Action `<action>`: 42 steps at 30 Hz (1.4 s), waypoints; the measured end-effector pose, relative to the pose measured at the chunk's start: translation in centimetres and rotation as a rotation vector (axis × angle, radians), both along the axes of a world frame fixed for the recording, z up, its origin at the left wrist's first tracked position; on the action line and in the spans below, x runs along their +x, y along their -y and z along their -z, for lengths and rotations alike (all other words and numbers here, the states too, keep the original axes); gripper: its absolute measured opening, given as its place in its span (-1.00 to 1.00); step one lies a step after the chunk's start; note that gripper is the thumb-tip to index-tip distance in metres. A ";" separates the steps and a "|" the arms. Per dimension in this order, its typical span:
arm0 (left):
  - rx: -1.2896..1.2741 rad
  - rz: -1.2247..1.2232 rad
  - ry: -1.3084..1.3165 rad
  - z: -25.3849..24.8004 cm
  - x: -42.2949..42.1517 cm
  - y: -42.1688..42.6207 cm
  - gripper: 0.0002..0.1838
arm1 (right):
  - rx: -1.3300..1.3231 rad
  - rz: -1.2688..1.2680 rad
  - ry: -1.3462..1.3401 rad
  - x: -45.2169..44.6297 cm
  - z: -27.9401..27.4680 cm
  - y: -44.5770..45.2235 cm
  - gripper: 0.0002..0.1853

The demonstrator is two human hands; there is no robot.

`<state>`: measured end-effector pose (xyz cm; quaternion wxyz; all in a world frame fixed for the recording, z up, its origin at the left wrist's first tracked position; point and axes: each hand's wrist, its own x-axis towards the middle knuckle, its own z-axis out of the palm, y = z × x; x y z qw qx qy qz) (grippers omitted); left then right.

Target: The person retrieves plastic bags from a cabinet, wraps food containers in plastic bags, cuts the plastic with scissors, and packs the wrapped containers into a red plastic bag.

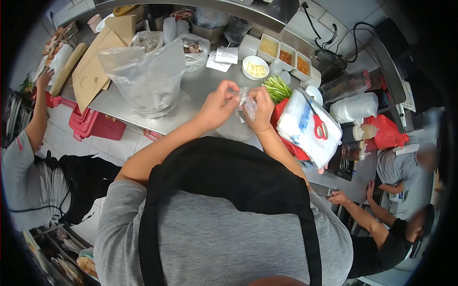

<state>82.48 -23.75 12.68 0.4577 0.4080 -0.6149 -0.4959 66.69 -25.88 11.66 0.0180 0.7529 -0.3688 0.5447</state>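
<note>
My right hand [260, 108] is closed around the gathered, twisted neck of a clear plastic bag [244, 101]. My left hand [220, 106] meets it from the other side, its thumb and fingertips pinched at the same plastic. The body of the bag hangs or rests just below, at the counter's front edge, partly hidden by my hands. Close to my right hand lie a bunch of cut green stalks [277, 89] and a stack of white plastic bags [305, 125] with red scissors [318, 123] on top.
A large clear bag [148, 78] stands left on the steel counter [193, 86], near brown paper bags [98, 62]. Behind are a white bowl [255, 68] of pale pieces, food containers [286, 56] and paper slips [224, 56]. Co-workers stand at both sides. A red bin [98, 124] is at left.
</note>
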 end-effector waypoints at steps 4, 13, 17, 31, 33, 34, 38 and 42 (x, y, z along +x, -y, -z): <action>0.153 0.164 -0.286 2.7 0.4 0.6 -0.63 | -0.121 0.044 -0.121 -0.3 -0.5 0.5 -0.72; -0.564 -0.093 0.453 0.3 0.5 1.9 -0.88 | 0.003 -0.073 -0.227 -1.3 -3.3 -1.5 -0.78; -0.826 -0.279 0.645 -1.4 0.3 1.8 -0.86 | 0.058 0.016 -0.266 -2.2 -3.8 -3.3 -0.85; 0.345 0.057 -0.172 8.5 7.0 3.0 -0.65 | 0.802 0.332 -0.250 -5.6 1.7 -6.8 -0.71; 0.303 0.076 -0.154 8.5 6.0 1.8 -0.56 | 0.749 0.397 -0.367 -4.8 1.4 -7.3 -0.69; 0.178 0.079 0.009 7.8 5.3 1.7 -0.55 | 0.763 0.419 -0.435 -4.4 1.2 -7.5 -0.69; -0.282 0.103 0.353 5.4 2.1 4.0 -0.63 | 0.722 0.409 -0.586 -3.5 -0.7 -7.5 -0.67; -0.028 0.383 -0.235 2.7 0.1 3.5 -0.75 | 0.686 0.037 0.165 -3.7 1.0 -5.4 -0.64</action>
